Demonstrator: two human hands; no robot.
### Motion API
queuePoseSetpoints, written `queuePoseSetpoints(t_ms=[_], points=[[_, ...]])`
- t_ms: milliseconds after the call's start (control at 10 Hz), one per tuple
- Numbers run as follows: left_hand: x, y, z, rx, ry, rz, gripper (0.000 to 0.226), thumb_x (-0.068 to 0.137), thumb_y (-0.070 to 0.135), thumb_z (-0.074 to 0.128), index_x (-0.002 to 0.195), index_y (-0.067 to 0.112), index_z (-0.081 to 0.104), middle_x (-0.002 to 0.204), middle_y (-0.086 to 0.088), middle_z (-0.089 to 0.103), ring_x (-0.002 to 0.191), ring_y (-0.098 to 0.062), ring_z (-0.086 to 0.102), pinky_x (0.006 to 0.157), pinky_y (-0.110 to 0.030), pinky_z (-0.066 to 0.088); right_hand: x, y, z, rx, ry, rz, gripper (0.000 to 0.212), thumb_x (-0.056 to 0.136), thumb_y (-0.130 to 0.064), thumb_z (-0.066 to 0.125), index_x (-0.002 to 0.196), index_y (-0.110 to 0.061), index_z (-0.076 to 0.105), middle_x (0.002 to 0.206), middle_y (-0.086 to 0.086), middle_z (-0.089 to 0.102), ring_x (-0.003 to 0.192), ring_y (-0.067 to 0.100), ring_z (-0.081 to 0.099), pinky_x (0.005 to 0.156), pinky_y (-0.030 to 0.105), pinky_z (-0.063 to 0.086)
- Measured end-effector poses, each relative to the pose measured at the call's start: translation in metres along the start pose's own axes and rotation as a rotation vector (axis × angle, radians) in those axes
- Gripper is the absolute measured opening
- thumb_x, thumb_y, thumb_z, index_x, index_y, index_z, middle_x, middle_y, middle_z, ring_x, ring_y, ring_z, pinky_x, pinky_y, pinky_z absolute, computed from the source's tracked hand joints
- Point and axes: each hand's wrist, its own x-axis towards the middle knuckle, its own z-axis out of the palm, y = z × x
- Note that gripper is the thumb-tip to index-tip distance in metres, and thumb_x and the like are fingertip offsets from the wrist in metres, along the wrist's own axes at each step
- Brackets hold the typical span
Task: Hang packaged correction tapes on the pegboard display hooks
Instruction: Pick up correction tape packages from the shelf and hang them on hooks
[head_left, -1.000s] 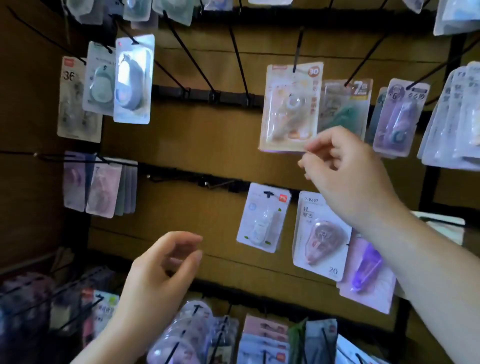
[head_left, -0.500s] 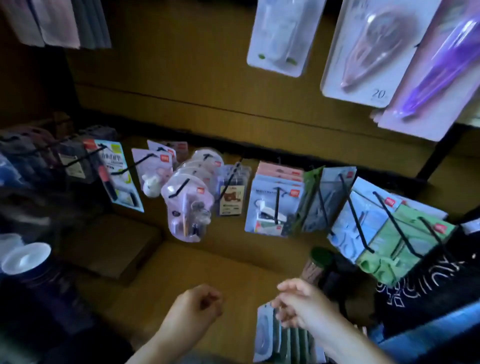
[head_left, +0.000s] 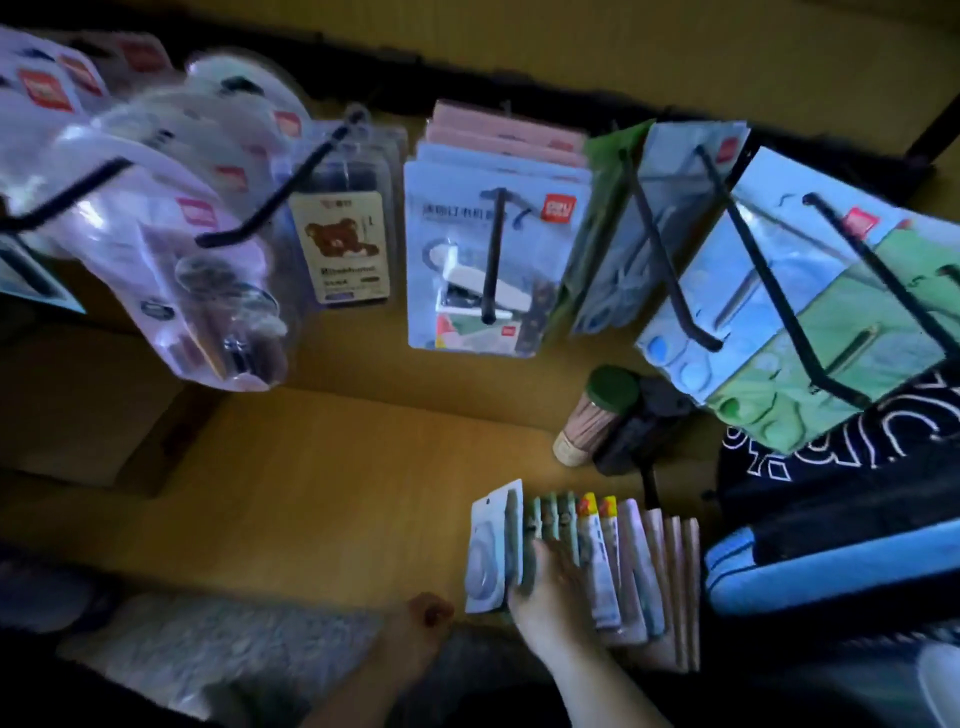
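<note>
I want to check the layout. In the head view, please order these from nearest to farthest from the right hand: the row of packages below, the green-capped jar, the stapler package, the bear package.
1. Row of packages: under the right hand.
2. Green-capped jar: above, slightly right.
3. Stapler package: higher, on a hook.
4. Bear package: upper left, farthest.

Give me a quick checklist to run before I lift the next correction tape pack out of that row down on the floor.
1. Right hand on the upright row of carded blister packs: ok, fingers pushed in between packs.
2. A single pack pinched: cannot tell, fingers are buried in the row.
3. Left hand free to help: ok, loosely curled, holding nothing visible.
4. Row standing: ok, packs upright, leaning slightly.
5. Free black wire hook for it: cannot tell; the hooks in view already hold other goods.
</note>
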Motion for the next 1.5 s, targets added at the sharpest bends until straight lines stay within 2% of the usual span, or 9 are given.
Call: queuePoseSetpoints(t_ms=[100, 200, 300, 500, 700, 900, 1200, 1400, 1500], points=[[0.011, -0.005, 0.008, 0.010, 0.001, -0.046, 0.023, 0.089, 0.002, 0.049, 0.109, -0.006, 0.060, 0.110, -0.027, 0.063, 0.099, -0.029, 0.060, 0.084, -0.029, 0.042, 0.004, 0.006, 0.013, -0.050, 0.030, -0.017, 0.064, 0.086, -0.026, 0.049, 0.143, -0.019, 0.023, 0.153, 0.006, 0.023, 0.142, 0.022, 0.019, 0.117, 0.032, 0.016], [0.019, -0.009, 0.008, -0.010, 0.051, -0.092, 0.031, 0.089, -0.008, 0.043, 0.119, -0.011, 0.051, 0.118, -0.035, 0.056, 0.111, -0.042, 0.054, 0.092, -0.034, 0.041, 0.008, 0.008, 0.015, -0.148, -0.044, 0.016, 0.074, 0.089, -0.031, 0.046, 0.147, -0.016, 0.002, 0.157, 0.009, -0.003, 0.146, 0.024, -0.001, 0.118, 0.034, 0.000], [0.026, -0.007, 0.010, -0.024, 0.086, -0.132, 0.035, 0.091, -0.003, 0.042, 0.125, -0.007, 0.047, 0.114, -0.029, 0.057, 0.094, -0.033, 0.058, 0.079, -0.023, 0.042, 0.015, 0.008, 0.014, -0.201, -0.126, 0.082, 0.083, 0.090, -0.039, 0.047, 0.147, -0.010, -0.006, 0.157, 0.012, -0.009, 0.146, 0.025, -0.006, 0.118, 0.034, -0.002], [0.037, 0.022, 0.017, -0.078, 0.005, -0.045, 0.039, 0.097, 0.007, 0.033, 0.135, 0.000, 0.033, 0.134, -0.004, 0.041, 0.121, -0.016, 0.042, 0.087, -0.008, 0.035, 0.033, 0.007, 0.025, -0.045, -0.144, 0.108, 0.078, 0.086, -0.032, 0.052, 0.147, -0.014, 0.008, 0.157, 0.008, 0.010, 0.145, 0.025, 0.009, 0.119, 0.037, 0.011], [0.058, 0.015, 0.033, -0.207, -0.046, -0.052, 0.044, 0.096, 0.005, 0.037, 0.139, 0.006, 0.030, 0.146, -0.015, 0.036, 0.136, -0.026, 0.034, 0.104, -0.021, 0.029, 0.042, 0.014, 0.025, 0.310, -0.071, 0.190, 0.045, 0.083, -0.018, 0.056, 0.127, -0.015, 0.045, 0.131, 0.001, 0.050, 0.122, 0.021, 0.046, 0.105, 0.029, 0.036], [0.058, 0.009, 0.030, -0.240, -0.036, 0.008, 0.040, 0.097, 0.006, 0.035, 0.136, 0.004, 0.035, 0.146, -0.015, 0.036, 0.136, -0.026, 0.034, 0.102, -0.019, 0.029, 0.057, 0.009, 0.026, 0.428, -0.031, 0.259, 0.058, 0.084, -0.016, 0.057, 0.138, -0.015, 0.035, 0.139, 0.009, 0.047, 0.128, 0.026, 0.044, 0.108, 0.039, 0.036], [0.070, -0.004, 0.025, -0.279, -0.020, -0.032, 0.033, 0.098, 0.013, 0.031, 0.130, 0.008, 0.038, 0.088, -0.004, 0.053, 0.059, 0.000, 0.051, 0.044, -0.004, 0.036, 0.061, 0.001, 0.042, 0.401, -0.203, 0.205, 0.063, 0.086, -0.023, 0.058, 0.141, -0.022, 0.027, 0.141, 0.004, 0.044, 0.128, 0.022, 0.044, 0.106, 0.033, 0.036], [0.075, -0.009, 0.032, -0.360, 0.083, -0.011, 0.020, 0.097, 0.010, 0.031, 0.114, 0.009, 0.043, 0.093, -0.010, 0.052, 0.068, -0.016, 0.050, 0.046, -0.014, 0.040, 0.066, 0.002, 0.049, 0.560, -0.333, 0.318, 0.086, 0.081, -0.030, 0.065, 0.147, -0.018, 0.011, 0.148, 0.009, 0.034, 0.129, 0.028, 0.042, 0.104, 0.037, 0.038], [0.070, -0.005, 0.034, -0.456, 0.100, 0.013, 0.018, 0.097, 0.008, 0.033, 0.104, 0.016, 0.047, 0.098, -0.013, 0.054, 0.075, -0.019, 0.053, 0.051, -0.020, 0.043, 0.064, 0.002, 0.053, 0.663, -0.323, 0.353, 0.093, 0.064, -0.037, 0.076, 0.141, -0.020, 0.027, 0.135, 0.010, 0.051, 0.116, 0.029, 0.054, 0.099, 0.042, 0.044]])
